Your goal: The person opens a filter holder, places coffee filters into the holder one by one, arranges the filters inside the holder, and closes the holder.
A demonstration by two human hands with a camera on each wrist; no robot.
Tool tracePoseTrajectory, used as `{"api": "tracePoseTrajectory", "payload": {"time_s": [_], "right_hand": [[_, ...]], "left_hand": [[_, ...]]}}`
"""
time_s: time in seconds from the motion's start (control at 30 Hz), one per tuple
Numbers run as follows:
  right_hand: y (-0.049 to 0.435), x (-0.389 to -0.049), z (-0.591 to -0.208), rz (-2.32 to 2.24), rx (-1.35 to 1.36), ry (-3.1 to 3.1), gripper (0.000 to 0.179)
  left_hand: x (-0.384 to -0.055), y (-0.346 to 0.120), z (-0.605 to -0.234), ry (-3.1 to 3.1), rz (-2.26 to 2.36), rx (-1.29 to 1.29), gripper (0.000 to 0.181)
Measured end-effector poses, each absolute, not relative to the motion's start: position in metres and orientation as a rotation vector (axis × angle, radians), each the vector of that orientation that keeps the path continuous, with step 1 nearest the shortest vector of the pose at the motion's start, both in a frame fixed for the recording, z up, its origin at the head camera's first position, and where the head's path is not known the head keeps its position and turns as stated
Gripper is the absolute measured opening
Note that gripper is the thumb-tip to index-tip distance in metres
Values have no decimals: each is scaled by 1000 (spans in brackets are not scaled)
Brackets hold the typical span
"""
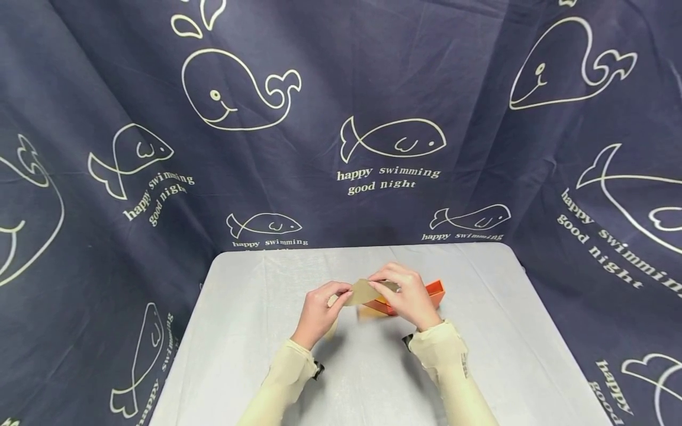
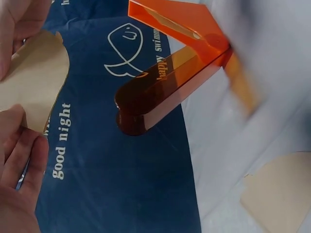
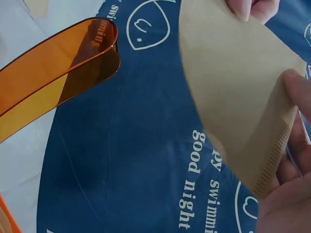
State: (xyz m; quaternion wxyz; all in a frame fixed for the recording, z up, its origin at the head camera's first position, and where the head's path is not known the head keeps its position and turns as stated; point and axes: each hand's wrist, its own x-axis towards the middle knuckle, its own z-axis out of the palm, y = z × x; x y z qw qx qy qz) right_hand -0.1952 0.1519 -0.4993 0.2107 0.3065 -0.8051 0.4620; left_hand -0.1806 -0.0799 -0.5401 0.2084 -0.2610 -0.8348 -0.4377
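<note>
A brown paper coffee filter [image 1: 362, 293] with a crimped edge is held up above the table between both hands. My left hand [image 1: 319, 310] pinches it on the left, thumb on the near face. On the other side my right hand [image 1: 407, 293] pinches it, with the thumb on the crimped edge in the right wrist view, where the filter [image 3: 238, 92] shows its broad face. Behind and below the right hand stands a translucent orange V-shaped holder [image 1: 436, 291], partly hidden by that hand. The left wrist view shows its arms [image 2: 165, 92] more fully.
Another piece of tan paper [image 2: 282, 194] lies on the white-covered table [image 1: 240, 331], partly hidden by the left forearm in the head view. A dark blue curtain [image 1: 319, 195] with fish and whale drawings stands behind the table and at both sides.
</note>
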Motion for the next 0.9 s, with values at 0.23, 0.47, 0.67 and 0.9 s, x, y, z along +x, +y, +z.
{"api": "tracePoseTrajectory", "payload": {"time_s": [0.23,0.47,0.67,0.9], "right_hand": [[151,-194,-499,1392,773,-2192,15],[151,-194,-500,1431,744,-2148,18],[151,-195,-500,1378,804,-2162,27],[149,-193,-499,1377,792,-2192,20]], "left_hand": [[-181,-80,-551,-2346,-1477,-607,12],[-182,-80,-551,-2291,-1488,-616,6],[-183,-81,-548,-2322,-1341,-685,8],[-182,-79,-548,-2332,-1320,-718,14]]}}
